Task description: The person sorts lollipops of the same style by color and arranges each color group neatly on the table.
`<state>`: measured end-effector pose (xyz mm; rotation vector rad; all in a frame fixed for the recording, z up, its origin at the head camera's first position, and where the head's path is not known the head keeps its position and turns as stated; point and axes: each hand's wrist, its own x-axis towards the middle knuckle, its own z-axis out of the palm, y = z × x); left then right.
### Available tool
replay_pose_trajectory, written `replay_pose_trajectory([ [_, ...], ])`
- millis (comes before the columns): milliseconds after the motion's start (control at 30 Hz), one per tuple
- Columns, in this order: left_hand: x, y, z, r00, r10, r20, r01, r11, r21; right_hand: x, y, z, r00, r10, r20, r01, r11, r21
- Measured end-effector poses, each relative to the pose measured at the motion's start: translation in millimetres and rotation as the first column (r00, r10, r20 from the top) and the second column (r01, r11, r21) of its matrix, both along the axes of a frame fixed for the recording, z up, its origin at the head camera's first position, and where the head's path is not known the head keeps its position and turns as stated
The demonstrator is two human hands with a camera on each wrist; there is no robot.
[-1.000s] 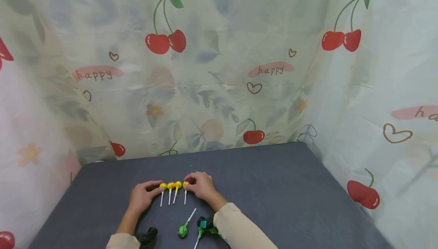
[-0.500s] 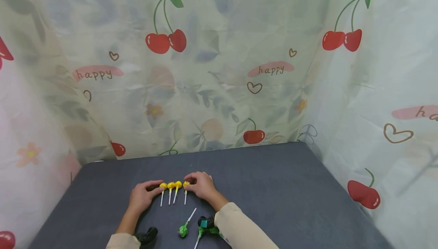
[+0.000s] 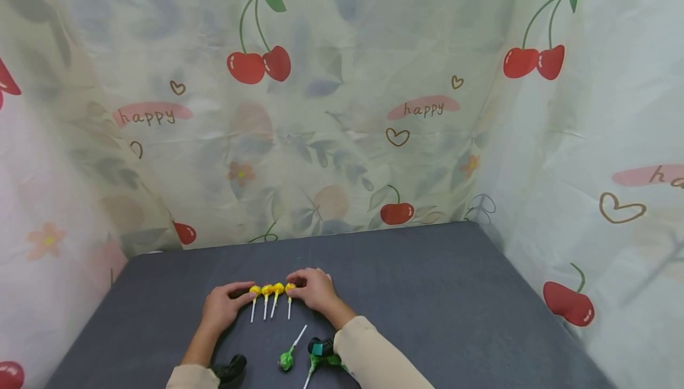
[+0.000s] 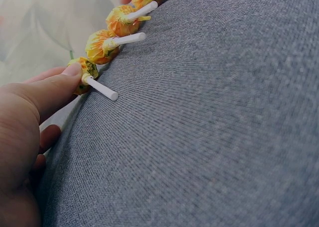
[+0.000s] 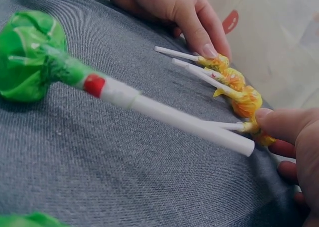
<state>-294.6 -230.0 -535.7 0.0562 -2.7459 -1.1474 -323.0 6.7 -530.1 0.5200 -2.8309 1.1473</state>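
Several yellow-wrapped lollipops lie in a row on the dark grey cloth, white sticks toward me. My left hand (image 3: 218, 309) pinches the head of the leftmost yellow lollipop (image 4: 102, 89) between thumb and forefinger. At the other end, my right hand (image 3: 317, 293) pinches the head of the rightmost yellow lollipop (image 3: 290, 308). Two more yellow lollipops, one with its head here (image 3: 267, 290), lie between the hands and are untouched. The right-hand one sits a small gap apart from the others. In the right wrist view, my right thumb covers part of its head.
Nearer to me lies a green lollipop (image 3: 286, 360), its stick pointing away. More green lollipops (image 3: 315, 362) lie partly hidden under my right sleeve (image 3: 374, 353) and the black wrist device (image 3: 320, 347). A patterned curtain (image 3: 342, 110) stands behind the grey table (image 3: 417, 294).
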Motion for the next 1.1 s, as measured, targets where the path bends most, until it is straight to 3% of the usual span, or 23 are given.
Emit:
replay_pose_trajectory([
  [267,-0.9,0.2,-0.7,1.000,0.001,-0.001,-0.001,1.000,-0.001,0.3,-5,0.9,0.999,-0.029,-0.038,0.029,0.999,-0.017],
  [600,-2.6,-2.2,-2.6,1.000,-0.012,-0.007,0.012,1.000,0.001,3.1,-21,1.8,0.992,-0.110,-0.066,0.115,0.991,0.070],
  [1100,-0.5,-1.6,-1.8,0.999,-0.014,-0.030,0.014,1.000,0.006,6.1,-26,3.0,0.991,-0.118,-0.071,0.125,0.986,0.106],
])
